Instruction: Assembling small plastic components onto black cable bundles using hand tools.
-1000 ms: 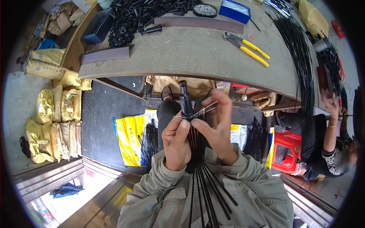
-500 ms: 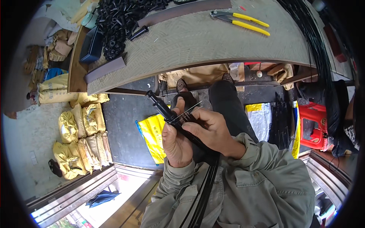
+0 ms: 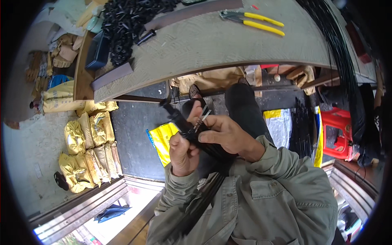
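What looks like a black umbrella frame (image 3: pixel 182 124) lies slantwise across my lap, its thick ribbed end pointing up and left. A bundle of long thin black rods (image 3: pixel 214 183) trails from it down over my shirt. My left hand (image 3: pixel 185 156) is closed around the frame just below its thick end, with a finger showing on the far side. From the right, my right hand (image 3: pixel 232 135) pinches at the same spot with thumb and forefinger. Between the hands, thin pale metal strips (image 3: pixel 206 112) stick up. Exactly which strip each fingertip grips is hidden.
On the bench (image 3: pixel 183 45) ahead are yellow-handled pliers (image 3: pixel 263 24), a heap of small black parts (image 3: pixel 122 30) and long black rods (image 3: pixel 332 45). Yellow sacks (image 3: pixel 87 151) stand on the floor to the left. A red plastic stool (image 3: pixel 337 134) is at the right.
My left hand has shifted slightly down and left, its fingers curling in more. The thick end has moved a little, and the pale strips stand more upright. The trailing rods have swung left.
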Demonstrator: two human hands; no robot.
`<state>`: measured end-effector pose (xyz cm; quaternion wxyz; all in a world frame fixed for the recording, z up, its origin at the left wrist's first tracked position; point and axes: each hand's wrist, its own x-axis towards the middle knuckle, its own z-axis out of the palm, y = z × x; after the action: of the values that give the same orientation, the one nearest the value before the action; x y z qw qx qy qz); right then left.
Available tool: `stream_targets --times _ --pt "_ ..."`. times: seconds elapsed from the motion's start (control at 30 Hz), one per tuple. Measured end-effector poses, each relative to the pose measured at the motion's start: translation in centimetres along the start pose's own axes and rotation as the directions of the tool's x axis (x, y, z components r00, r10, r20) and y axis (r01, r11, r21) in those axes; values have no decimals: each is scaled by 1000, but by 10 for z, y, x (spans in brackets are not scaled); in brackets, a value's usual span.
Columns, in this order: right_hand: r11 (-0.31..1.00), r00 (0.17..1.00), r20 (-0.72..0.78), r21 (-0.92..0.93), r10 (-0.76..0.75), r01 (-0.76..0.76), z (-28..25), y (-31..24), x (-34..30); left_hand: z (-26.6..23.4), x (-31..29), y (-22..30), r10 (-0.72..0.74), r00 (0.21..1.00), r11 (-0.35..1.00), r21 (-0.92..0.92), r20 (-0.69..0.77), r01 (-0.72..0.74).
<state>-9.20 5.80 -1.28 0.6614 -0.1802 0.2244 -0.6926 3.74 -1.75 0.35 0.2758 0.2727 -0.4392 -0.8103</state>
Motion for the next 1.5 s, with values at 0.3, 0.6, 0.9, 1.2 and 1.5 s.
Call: stream_targets --times 0.3,0.6,0.9,1.2,1.5 --pt "543 749 85 -636 -657 548 25 4 5 43 -15 8 547 837 810 251 3 -530" --pt "801 894 -6 -447 -447 397 18 32 10 5 -16 -6 605 760 795 114 -238 -596" --pt "306 746 238 -803 -621 511 21 37 17 -13 -23 -14 616 713 780 130 -335 -612" --pt "289 707 200 -812 -679 507 34 45 11 -13 -31 -15 603 734 792 122 -314 -598" --pt "702 944 92 -646 -317 298 18 37 19 -1 -32 -17 624 705 781 253 -336 -571"
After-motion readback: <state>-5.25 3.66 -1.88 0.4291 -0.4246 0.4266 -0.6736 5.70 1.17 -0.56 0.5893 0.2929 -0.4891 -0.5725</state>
